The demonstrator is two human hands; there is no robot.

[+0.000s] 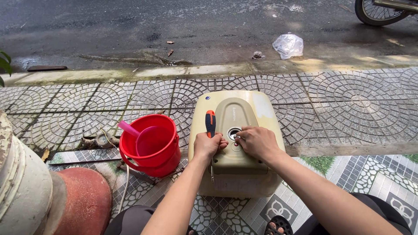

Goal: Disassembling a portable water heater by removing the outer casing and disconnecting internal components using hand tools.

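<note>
At the far left edge of the pavement stands a pale cylinder [19,182] with a red rounded base [82,200]. Just right of it a red bucket [150,146] sits on the tiles, a pink scoop [143,137] lying inside it. Next comes the left hand [209,146], closed in a fist around a screwdriver [210,126], its orange and black handle pointing up and away and the thin shaft sticking down below the fist, over the near edge of a cream water heater casing [235,143]. The casing lies flat on the tiled pavement, between the kerb and the person's knees. The right hand [257,141] rests on its raised cover, fingers curled, pinching a small metal part at the round opening [234,132]; what exactly it grips is too small to tell. Farther off, by the wet road, lies a crumpled plastic bag [288,45].

The small part could slip from the fingertips and drop into the opening or roll across the tiles. The screwdriver's tip, held loosely downward, might scratch the casing or jab a leg.
</note>
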